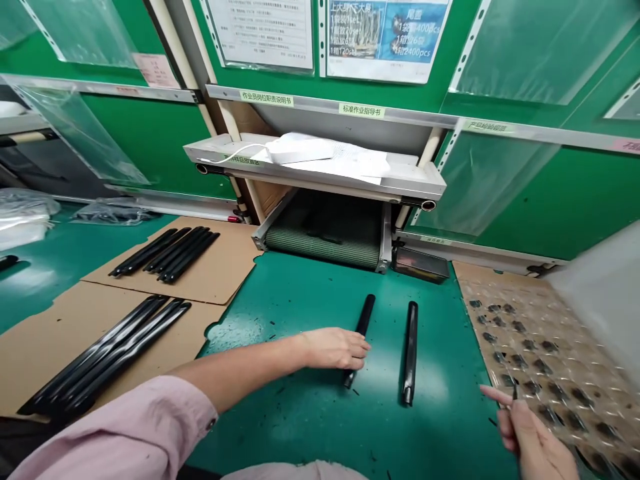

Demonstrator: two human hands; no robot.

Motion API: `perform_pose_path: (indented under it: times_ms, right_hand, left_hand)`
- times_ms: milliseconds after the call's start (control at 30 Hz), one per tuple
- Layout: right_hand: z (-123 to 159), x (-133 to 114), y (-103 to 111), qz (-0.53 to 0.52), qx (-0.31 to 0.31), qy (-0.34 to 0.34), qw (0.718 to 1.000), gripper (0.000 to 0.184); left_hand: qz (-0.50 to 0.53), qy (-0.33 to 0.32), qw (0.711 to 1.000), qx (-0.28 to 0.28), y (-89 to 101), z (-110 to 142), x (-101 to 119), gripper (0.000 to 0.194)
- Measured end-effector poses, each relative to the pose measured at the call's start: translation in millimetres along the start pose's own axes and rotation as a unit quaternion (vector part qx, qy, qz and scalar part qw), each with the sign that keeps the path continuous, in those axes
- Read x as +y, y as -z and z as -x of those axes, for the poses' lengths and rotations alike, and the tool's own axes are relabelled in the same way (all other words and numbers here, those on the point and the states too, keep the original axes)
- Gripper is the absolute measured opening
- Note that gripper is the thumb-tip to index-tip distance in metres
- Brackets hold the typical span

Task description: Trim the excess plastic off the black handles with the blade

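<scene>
My left hand reaches across the green tabletop, its fingers closed over the middle of a long black plastic piece. To the right of it, a second long black plastic piece lies by itself, with a small notch at its near end. At the lower right, my right hand grips a thin, dark, pointed tool, index finger stretched out to the left. Most of that tool is hidden in the fingers, so its exact kind does not show. Small black scraps are scattered over the tabletop.
Cardboard sheets on the left carry several black pieces. A clear blister tray with small dark parts stands at the right. At the back, a conveyor belt runs beneath a shelf; a small dark box sits beside it.
</scene>
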State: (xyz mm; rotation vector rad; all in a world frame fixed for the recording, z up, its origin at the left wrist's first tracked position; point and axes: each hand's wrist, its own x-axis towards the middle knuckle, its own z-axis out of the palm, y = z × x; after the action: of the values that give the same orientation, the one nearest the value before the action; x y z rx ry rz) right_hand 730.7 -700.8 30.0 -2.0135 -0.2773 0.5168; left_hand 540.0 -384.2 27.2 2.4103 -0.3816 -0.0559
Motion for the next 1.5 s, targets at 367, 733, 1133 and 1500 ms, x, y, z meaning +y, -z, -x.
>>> perform_pose_path:
  times_ms: [367, 733, 1133, 1500]
  right_hand:
    - [25.3, -110.9, -135.0, -0.091, -0.311, 0.228, 0.918, 0.041]
    - [60.1, -158.4, -166.1, -0.041, -0.423, 0.287, 0.858, 0.039]
    - [53.2, -150.6, -156.7, -0.026, -0.415, 0.286, 0.863, 0.051]
    - [50.5, -147.1, -161.2, -0.036, -0.441, 0.344, 0.828, 0.037]
  left_hand:
    - [0.128, 0.162, 0.883, 0.421, 13.8, 71.3, 78.4, 0.044]
    - [0.078, 0.152, 0.887, 0.429, -4.1, 96.5, 102.0, 0.040]
    - [-0.103, 0.195, 0.907, 0.358, 7.7, 100.4, 108.6, 0.036]
    - [0.223, 0.116, 0.859, 0.445, 4.8, 105.3, 102.3, 0.040]
